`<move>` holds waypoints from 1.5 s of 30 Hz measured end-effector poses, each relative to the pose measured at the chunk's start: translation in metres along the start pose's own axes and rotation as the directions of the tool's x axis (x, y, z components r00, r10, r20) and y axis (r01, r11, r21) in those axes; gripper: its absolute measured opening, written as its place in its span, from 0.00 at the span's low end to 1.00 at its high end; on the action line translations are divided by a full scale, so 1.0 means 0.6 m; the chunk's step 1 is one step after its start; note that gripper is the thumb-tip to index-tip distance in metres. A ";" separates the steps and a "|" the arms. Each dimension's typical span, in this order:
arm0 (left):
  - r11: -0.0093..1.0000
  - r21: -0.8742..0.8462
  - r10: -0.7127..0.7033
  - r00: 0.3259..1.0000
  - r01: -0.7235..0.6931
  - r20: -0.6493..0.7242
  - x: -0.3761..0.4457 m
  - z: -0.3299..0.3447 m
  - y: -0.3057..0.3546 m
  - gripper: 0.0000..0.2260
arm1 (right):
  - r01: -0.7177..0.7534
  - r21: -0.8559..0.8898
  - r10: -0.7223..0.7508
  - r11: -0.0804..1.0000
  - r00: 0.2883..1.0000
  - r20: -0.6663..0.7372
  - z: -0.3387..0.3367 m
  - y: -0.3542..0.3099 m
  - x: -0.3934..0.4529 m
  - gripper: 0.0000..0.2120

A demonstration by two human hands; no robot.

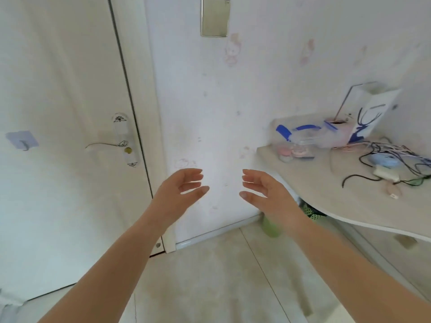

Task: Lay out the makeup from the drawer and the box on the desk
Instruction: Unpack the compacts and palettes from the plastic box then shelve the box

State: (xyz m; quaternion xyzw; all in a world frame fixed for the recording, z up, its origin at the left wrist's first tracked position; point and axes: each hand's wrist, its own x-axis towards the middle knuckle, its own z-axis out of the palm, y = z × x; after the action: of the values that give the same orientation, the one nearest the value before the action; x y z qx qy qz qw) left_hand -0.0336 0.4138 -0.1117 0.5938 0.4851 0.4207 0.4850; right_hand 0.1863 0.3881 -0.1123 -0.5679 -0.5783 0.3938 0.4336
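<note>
Step in hand, judged: approach, before any pick; nothing laid out by either hand yet.

Left hand [180, 192]: raised at centre frame, palm inward, fingers relaxed and slightly bent; grip open, holding nothing.

Right hand [263, 190]: mirrored just beside it toward 3 o'clock, fingers loose; grip open, empty; both well apart from the counter.

Counter [303, 183]: pale top with curved edge, at 3 o'clock from the hands.

Box [300, 138]: clear plastic with blue clasps, at the counter's far left corner, about 2 o'clock from the right hand; lid state unclear.

Makeup [295, 153]: small pink and round pieces, touching or just in front of the box; too blurred to tell whether inside or outside.

Drawer: not made out.

Also on counter: tangled cables [391, 159]; white bag with blue deer print [370, 113] at the back.

At 9 o'clock: door handle [105, 144].

Next move, judged: turn toward 3 o'clock, reach for the box, free its clasps with both hands.
</note>
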 end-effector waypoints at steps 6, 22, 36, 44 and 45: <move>0.999 -0.015 0.044 0.973 -0.042 0.225 0.204 0.074 0.012 0.14 | -0.104 -0.051 0.092 0.993 0.977 -0.195 -0.087 0.019 0.112 0.21; 0.999 0.001 -0.047 0.914 0.051 0.404 0.556 0.327 0.009 0.14 | -0.202 0.003 0.189 0.979 0.912 -0.363 -0.350 0.149 0.365 0.19; 0.726 -0.171 -0.596 0.733 0.666 0.327 0.736 0.576 -0.062 0.38 | -0.374 -0.477 0.214 0.795 0.909 -0.357 -0.684 0.337 0.593 0.29; 0.748 -0.138 -0.595 0.748 0.649 0.294 0.790 0.620 -0.068 0.24 | -0.406 -0.574 0.297 0.711 0.914 -0.278 -0.774 0.401 0.674 0.29; 0.750 -0.141 -0.597 0.753 0.646 0.276 0.791 0.622 -0.067 0.22 | -0.425 -0.569 0.329 0.703 0.905 -0.269 -0.778 0.404 0.679 0.30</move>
State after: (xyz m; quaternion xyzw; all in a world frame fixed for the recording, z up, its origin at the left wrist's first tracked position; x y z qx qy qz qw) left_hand 0.4049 0.8204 -0.2029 0.3793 0.5493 0.2207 0.7112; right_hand 0.7140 0.7884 -0.1734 -0.8114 -0.5120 0.2207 0.1757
